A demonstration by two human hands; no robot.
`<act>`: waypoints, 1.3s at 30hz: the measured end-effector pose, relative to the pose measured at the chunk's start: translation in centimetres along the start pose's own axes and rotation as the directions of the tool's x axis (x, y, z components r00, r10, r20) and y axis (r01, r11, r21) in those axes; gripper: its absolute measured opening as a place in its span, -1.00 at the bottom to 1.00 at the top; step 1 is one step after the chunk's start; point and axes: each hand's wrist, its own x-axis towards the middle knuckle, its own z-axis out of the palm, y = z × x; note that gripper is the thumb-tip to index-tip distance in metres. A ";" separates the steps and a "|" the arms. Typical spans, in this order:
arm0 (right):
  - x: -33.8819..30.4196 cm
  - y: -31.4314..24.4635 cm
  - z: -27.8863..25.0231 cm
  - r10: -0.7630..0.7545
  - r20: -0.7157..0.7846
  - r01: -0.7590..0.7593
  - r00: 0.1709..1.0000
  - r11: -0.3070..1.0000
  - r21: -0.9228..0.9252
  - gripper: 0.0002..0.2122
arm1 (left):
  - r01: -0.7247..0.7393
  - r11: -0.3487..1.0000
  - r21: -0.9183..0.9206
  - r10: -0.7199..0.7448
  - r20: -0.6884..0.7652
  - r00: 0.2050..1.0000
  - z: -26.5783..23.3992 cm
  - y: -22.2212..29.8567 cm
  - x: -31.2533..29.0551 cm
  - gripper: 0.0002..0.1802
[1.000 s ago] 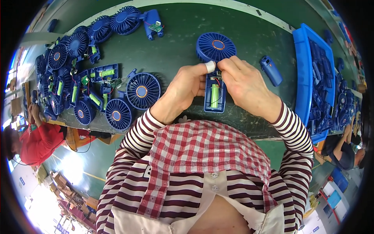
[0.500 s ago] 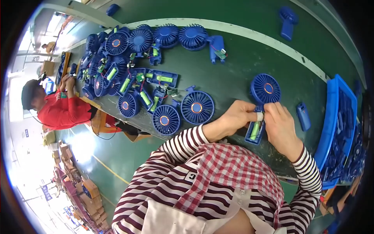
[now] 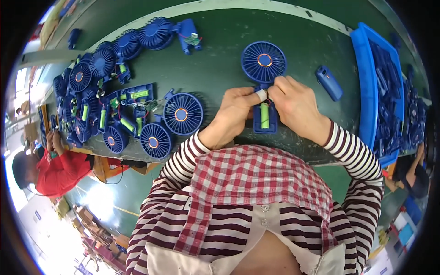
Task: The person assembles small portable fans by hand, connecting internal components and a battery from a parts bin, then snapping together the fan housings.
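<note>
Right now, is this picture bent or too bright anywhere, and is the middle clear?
Head view: the white strip bows into an arc, and the picture's corners go black; head view: glare bleaches a patch of floor at lower left; head view: near the middle, the fan and green battery look fairly clear.
</note>
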 end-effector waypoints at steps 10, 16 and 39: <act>-1.0 1.6 1.3 -0.045 -0.029 0.048 0.999 0.993 0.109 -0.89 | -0.006 0.999 0.051 0.008 -0.040 0.999 0.4 -0.8 0.6 -0.85; -1.0 2.1 1.5 -0.064 -0.047 0.071 0.997 0.983 0.171 -0.88 | 0.095 0.993 -0.063 -0.099 -0.056 0.994 0.0 -0.1 1.1 -0.73; 0.0 1.2 1.8 0.311 -0.100 -0.234 0.945 0.859 0.455 -0.84 | -0.223 0.974 0.049 0.223 -0.004 0.975 -0.9 0.4 2.4 -0.78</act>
